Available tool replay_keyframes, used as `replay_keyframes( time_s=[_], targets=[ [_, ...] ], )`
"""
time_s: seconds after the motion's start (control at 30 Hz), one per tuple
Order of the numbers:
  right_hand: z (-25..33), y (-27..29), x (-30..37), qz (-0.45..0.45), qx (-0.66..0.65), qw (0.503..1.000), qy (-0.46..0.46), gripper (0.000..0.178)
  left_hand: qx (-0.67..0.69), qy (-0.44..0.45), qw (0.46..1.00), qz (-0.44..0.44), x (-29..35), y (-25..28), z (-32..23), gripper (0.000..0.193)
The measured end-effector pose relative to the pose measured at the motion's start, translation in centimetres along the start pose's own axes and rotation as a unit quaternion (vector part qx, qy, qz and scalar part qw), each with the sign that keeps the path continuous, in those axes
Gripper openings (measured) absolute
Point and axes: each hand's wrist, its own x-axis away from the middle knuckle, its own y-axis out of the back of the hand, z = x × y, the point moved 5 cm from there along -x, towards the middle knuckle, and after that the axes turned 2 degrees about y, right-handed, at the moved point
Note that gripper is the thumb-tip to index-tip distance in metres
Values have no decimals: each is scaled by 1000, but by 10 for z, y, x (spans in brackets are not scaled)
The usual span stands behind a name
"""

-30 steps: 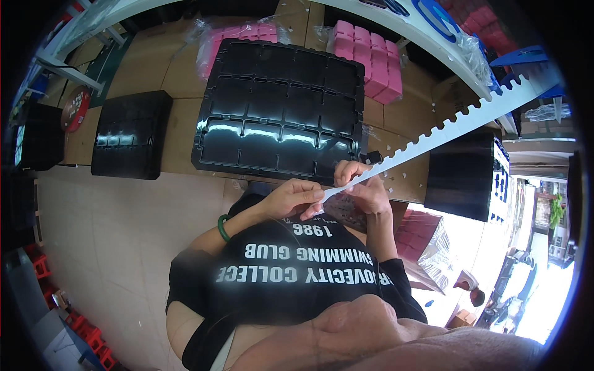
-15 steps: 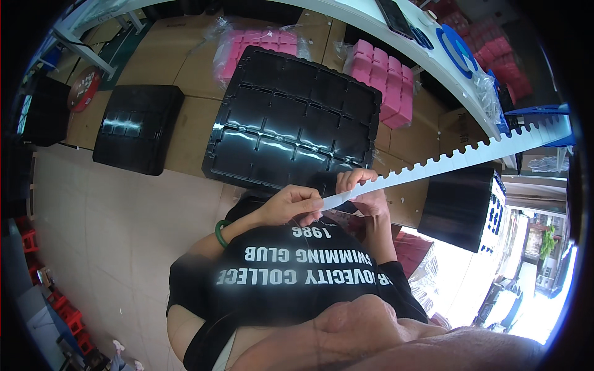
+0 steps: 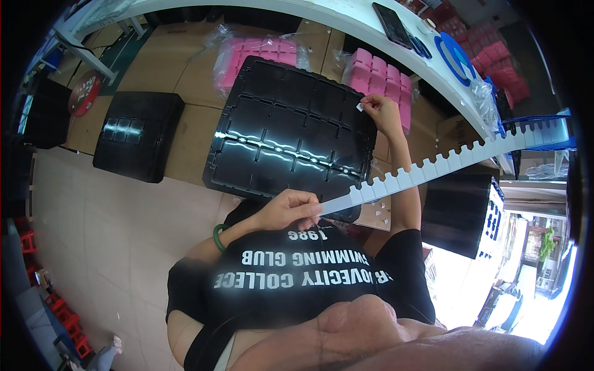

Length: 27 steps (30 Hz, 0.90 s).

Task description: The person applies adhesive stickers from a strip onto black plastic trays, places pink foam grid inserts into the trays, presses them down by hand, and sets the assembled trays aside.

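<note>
My left hand (image 3: 289, 211) is closed in a pinch on the end of a long whitish label strip (image 3: 427, 173) with a toothed upper edge. This strip slants up to the right, toward a blue holder (image 3: 538, 116), and passes in front of my right forearm. Farther off, my right hand (image 3: 382, 115) pinches a small white label (image 3: 360, 107) between fingertips. That label is at the far right corner of a large black plastic tray (image 3: 284, 133) with ribbed grooves. Whether it touches the tray, I cannot tell.
Pink moulded trays in clear film (image 3: 263, 52) and a pink stack (image 3: 380, 77) are behind the black tray. Another black tray (image 3: 137, 133) lies left. A white shelf (image 3: 346, 28) curves across the far side, bearing a phone (image 3: 391, 25). White scraps (image 3: 378, 213) lie on the cardboard.
My right hand has left the strip and moved away to the tray's far right corner, now with a small white label. My left hand still pinches the strip's end.
</note>
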Motion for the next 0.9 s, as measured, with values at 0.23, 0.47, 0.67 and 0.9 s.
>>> replay_keyframes(
  time_s=[0.23,0.47,0.67,0.9],
  targets=[
    [4,5,-3,14,18,1000,-4,19,15,1,1000,-15,0,5,3,26],
    [25,24,4,40,23,999,-8,20,4,21,1000,-21,-1,5,4,26],
    [4,6,1,29,70,997,17,19,1,13,1000,-12,-1,3,2,26],
    [-4,2,-5,30,69,996,-48,19,5,21,999,-24,0,4,3,26]
  ],
)
